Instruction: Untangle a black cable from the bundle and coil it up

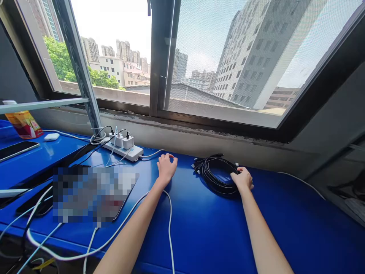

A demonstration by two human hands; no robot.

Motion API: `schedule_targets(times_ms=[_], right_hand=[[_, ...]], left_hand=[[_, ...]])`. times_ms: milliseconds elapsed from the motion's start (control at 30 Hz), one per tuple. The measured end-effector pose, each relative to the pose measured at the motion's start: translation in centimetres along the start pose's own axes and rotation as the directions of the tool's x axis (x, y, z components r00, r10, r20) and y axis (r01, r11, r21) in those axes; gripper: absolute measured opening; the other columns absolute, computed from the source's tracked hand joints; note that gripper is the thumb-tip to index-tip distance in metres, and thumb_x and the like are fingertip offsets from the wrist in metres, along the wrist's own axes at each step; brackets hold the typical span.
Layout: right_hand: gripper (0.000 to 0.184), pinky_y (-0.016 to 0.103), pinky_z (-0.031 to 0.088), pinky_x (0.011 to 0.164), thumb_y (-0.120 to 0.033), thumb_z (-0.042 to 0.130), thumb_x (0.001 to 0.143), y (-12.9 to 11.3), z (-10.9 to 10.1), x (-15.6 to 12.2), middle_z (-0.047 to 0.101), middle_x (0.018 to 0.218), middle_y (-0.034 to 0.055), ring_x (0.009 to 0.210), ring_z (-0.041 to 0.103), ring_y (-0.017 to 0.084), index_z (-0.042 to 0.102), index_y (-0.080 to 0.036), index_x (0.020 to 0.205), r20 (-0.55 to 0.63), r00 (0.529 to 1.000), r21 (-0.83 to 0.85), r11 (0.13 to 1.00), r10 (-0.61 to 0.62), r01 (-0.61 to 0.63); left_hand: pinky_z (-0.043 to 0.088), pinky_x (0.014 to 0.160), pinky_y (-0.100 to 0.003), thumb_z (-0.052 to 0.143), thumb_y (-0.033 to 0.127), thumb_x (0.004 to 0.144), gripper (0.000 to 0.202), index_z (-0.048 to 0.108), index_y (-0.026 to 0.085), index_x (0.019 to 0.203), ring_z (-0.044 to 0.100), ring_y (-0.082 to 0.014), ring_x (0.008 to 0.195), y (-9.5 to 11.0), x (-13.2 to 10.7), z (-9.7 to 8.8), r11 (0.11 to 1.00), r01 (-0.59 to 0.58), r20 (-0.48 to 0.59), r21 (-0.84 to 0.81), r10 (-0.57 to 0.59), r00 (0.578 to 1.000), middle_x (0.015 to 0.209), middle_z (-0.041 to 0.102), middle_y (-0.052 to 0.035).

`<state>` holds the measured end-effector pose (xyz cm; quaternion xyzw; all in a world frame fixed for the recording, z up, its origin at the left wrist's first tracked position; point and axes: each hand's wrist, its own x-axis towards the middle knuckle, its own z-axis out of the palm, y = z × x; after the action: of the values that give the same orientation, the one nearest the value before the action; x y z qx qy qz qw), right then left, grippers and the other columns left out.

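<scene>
Grasping black cable coil (pixel 207 178), right hand (pixel 243 179); power strip (pixel 123 150) beyond left hand (pixel 166 168).

Cable coil (pixel 218 174) right of power strip (pixel 123 150)

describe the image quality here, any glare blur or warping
Head view: daylight blows the sky out to white at upper left; wide-angle warping tilts the window frame and slants the buildings; a pixelated patch hides what lies on the blue table at left; left hand, right hand and black cable coil are sharp, with soft shadows beneath.
</scene>
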<state>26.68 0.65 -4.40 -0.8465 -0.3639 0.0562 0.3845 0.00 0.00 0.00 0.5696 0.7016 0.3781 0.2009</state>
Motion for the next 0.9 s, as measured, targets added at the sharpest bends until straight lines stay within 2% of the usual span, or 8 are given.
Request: schedule_targets(times_ms=[300, 500, 633, 733, 800, 900], right_hand=[[0.027, 0.038, 0.047, 0.081, -0.035, 0.055, 0.086, -0.2, -1.2, -0.2, 0.059, 0.103, 0.0067, 0.091, 0.057, 0.017, 0.058, -0.015, 0.103, -0.055, 0.998, 0.036, 0.999, 0.012, -0.010], [0.018, 0.033, 0.044, 0.075, -0.032, 0.071, 0.065, -0.8, -2.1, -0.5, 0.064, 0.080, 0.0056, 0.087, 0.060, 0.024, 0.067, -0.024, 0.080, -0.107, 0.994, 0.106, 0.994, 0.012, -0.001], [0.020, 0.031, 0.044, 0.070, -0.030, 0.068, 0.062, -2.0, -3.2, -0.8, 0.066, 0.079, 0.0047, 0.080, 0.061, 0.023, 0.067, -0.023, 0.080, -0.120, 0.993, 0.201, 0.979, 0.000, 0.024], [0.024, 0.029, 0.043, 0.063, -0.027, 0.067, 0.059, -3.7, -4.6, -1.5, 0.066, 0.075, 0.0037, 0.064, 0.059, 0.019, 0.063, -0.021, 0.081, -0.089, 0.996, 0.296, 0.955, -0.003, 0.029], [0.030, 0.028, 0.042, 0.054, -0.026, 0.066, 0.056, -5.2, -5.6, -2.3, 0.064, 0.071, 0.0027, 0.049, 0.053, 0.014, 0.059, -0.019, 0.084, -0.035, 0.999, 0.378, 0.925, -0.027, 0.038], [0.038, 0.026, 0.038, 0.042, -0.031, 0.064, 0.052, -7.7, -6.5, -3.7, 0.059, 0.066, -0.0018, 0.037, 0.042, 0.009, 0.053, -0.020, 0.086, 0.078, 0.989, 0.529, 0.846, -0.127, 0.067]], left_hand=[[0.037, 0.090, -0.035, 0.045, 0.019, 0.081, 0.015, 0.060, 0.019, 0.084, 0.050, -0.0244, 0.105, 0.1, 0.0, 0.0, 1.000, 0.003, 0.011, -0.010, -0.003, 1.000, 0.101, 0.058, -0.0090], [0.037, 0.089, -0.034, 0.044, 0.019, 0.082, 0.014, 0.059, 0.019, 0.083, 0.050, -0.0238, 0.105, -0.1, 0.1, 0.1, 1.000, -0.001, 0.017, -0.031, 0.002, 1.000, 0.102, 0.058, -0.0090], [0.037, 0.087, -0.034, 0.045, 0.019, 0.082, 0.014, 0.058, 0.019, 0.079, 0.051, -0.0235, 0.101, -0.2, 0.2, 0.1, 0.998, -0.018, 0.011, -0.056, 0.018, 1.000, 0.098, 0.058, -0.0086], [0.038, 0.085, -0.033, 0.045, 0.018, 0.081, 0.014, 0.057, 0.019, 0.074, 0.053, -0.0220, 0.097, -0.1, 0.1, 0.0, 0.994, -0.053, 0.005, -0.093, 0.053, 0.999, 0.093, 0.058, -0.0068], [0.039, 0.083, -0.032, 0.045, 0.017, 0.080, 0.015, 0.056, 0.019, 0.070, 0.054, -0.0206, 0.093, 0.0, -0.1, -0.1, 0.988, -0.089, 0.000, -0.128, 0.090, 0.996, 0.090, 0.058, -0.0058], [0.040, 0.081, -0.031, 0.044, 0.016, 0.079, 0.015, 0.054, 0.019, 0.067, 0.054, -0.0197, 0.088, 0.2, -0.2, -0.1, 0.971, -0.150, -0.021, -0.185, 0.149, 0.989, 0.085, 0.058, -0.0050]])
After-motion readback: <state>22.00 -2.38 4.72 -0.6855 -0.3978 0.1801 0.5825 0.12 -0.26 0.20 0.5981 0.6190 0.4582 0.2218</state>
